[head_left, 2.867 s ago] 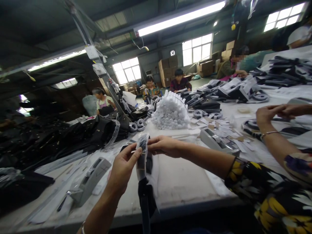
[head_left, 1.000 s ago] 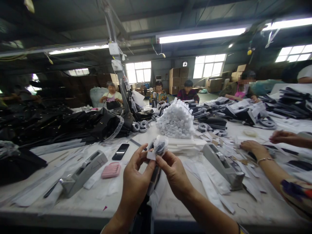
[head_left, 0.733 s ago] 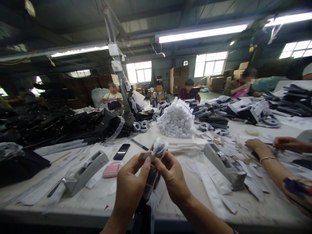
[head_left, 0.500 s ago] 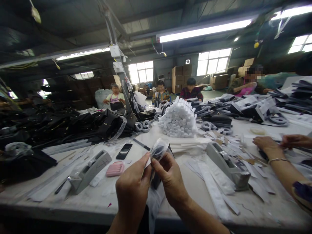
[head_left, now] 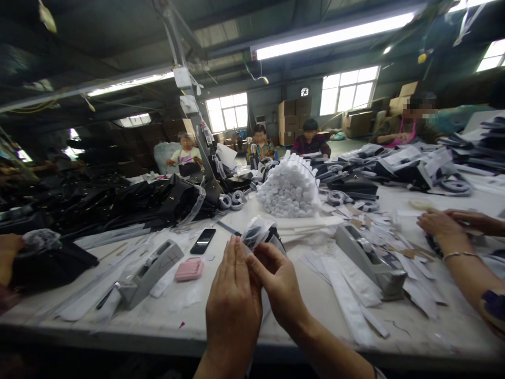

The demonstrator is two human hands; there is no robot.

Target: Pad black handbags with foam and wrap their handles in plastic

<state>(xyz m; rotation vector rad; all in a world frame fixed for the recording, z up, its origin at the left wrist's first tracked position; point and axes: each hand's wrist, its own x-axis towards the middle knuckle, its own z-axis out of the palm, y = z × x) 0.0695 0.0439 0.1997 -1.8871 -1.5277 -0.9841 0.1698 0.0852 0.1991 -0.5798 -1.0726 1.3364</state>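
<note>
Both my hands meet over the near edge of the white table (head_left: pixel 307 316). My left hand (head_left: pixel 233 305) has its fingers pressed together around a black strap in a clear plastic sleeve (head_left: pixel 258 232). My right hand (head_left: pixel 278 284) pinches the same sleeve just below its crumpled top. The lower part of the strap is hidden behind my hands.
Two grey tape dispensers (head_left: pixel 152 271) (head_left: pixel 371 263), a black phone (head_left: pixel 202 240) and a pink case (head_left: pixel 189 269) lie nearby. A stack of white rolls (head_left: pixel 290 188) stands behind. Black bags (head_left: pixel 118 202) pile at left. A co-worker's hands (head_left: pixel 442 226) work at right; other people sit farther off.
My hands have drawn closer together around the wrapped strap and lowered a little. My left fingers now lie flat against it. The co-worker's hands shifted slightly.
</note>
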